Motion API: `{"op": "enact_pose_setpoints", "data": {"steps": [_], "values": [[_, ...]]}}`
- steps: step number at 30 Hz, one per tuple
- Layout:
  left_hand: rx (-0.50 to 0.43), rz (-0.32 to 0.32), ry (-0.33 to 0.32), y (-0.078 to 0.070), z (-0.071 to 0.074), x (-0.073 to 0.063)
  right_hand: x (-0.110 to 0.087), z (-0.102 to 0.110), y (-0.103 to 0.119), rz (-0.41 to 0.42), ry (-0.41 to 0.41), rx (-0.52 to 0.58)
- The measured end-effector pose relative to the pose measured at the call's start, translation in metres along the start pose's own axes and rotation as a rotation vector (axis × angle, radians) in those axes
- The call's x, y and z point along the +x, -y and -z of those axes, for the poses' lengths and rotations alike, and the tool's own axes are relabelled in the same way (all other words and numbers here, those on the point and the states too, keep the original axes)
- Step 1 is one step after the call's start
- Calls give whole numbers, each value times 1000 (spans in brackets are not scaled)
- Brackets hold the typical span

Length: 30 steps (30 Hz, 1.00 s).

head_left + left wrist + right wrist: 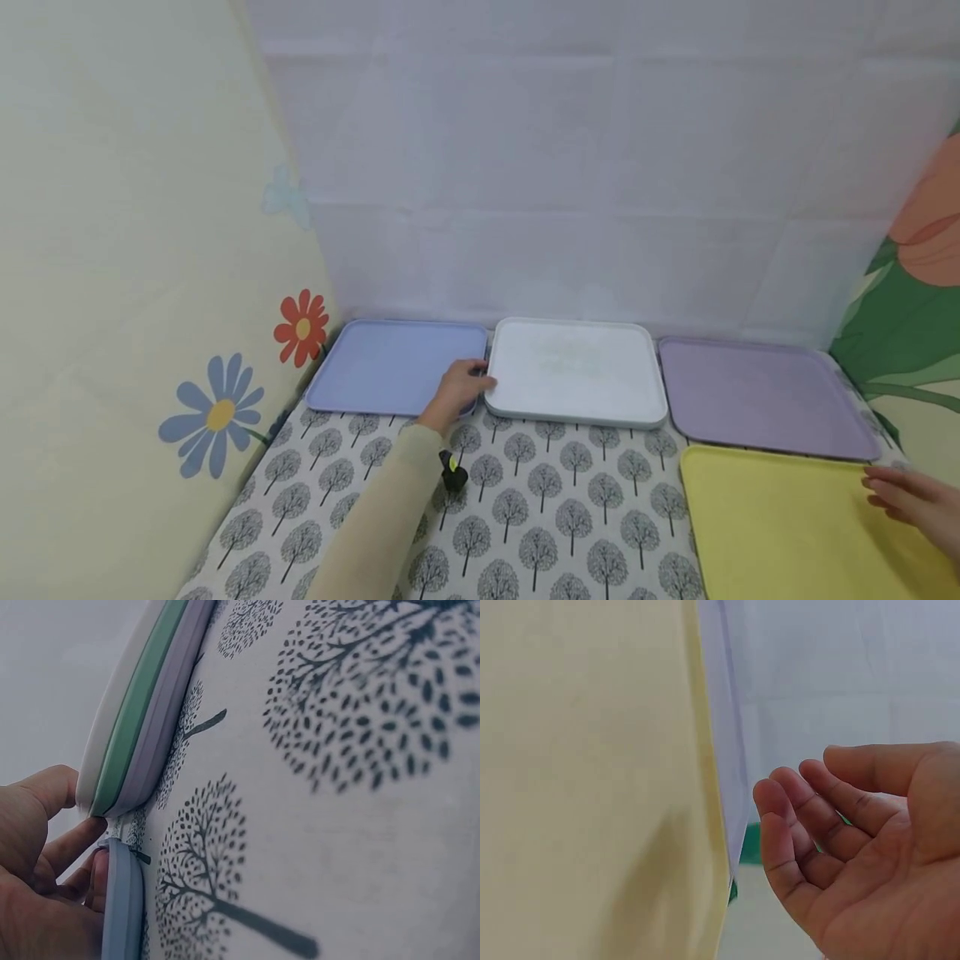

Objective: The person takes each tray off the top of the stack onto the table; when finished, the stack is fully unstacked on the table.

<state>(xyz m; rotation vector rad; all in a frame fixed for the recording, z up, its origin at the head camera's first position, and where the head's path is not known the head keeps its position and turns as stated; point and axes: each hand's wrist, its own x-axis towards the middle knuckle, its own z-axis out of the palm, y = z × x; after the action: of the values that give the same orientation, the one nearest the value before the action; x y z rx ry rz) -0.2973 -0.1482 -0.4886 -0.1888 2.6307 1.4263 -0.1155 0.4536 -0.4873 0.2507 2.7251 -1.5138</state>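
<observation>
In the head view my left hand (459,385) is at the left edge of a white tray (573,371). The left wrist view shows this tray as the top of a stack, over a green tray (142,712) and a purple tray (161,727). My left thumb lies on the white rim and the index fingertip sits lower at the stack's edge, pinching the white tray there. The other fingers dip into the gap beside a blue tray (401,367). Over a yellow tray (787,525), my right hand (918,508) hovers with loosely bent fingers, holding nothing.
Another purple tray (761,396) lies right of the stack, behind the yellow one. Tree-patterned cloth (540,508) covers the table. A pale sheet (525,167) hangs behind, with flowered panels at both sides. A black strap (452,473) shows at my left wrist.
</observation>
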Motion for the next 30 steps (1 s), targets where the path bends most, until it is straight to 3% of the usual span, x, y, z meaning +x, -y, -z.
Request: {"op": "enact_pose_setpoints", "data": {"steps": [3,7,16,21,30], "values": [[-9,-1,-3,-1,0,0,7,-8,31,-10,64,-86],[-21,19,0,-4,1,-1,21,-20,56,11,132,-159],[-29,2,-8,-3,0,-1,48,-51,90,68,270,-127],[-37,0,-16,-1,-1,0,57,-67,104,79,286,-106],[-31,4,-25,-2,-2,0,75,-93,122,137,241,-112]]}}
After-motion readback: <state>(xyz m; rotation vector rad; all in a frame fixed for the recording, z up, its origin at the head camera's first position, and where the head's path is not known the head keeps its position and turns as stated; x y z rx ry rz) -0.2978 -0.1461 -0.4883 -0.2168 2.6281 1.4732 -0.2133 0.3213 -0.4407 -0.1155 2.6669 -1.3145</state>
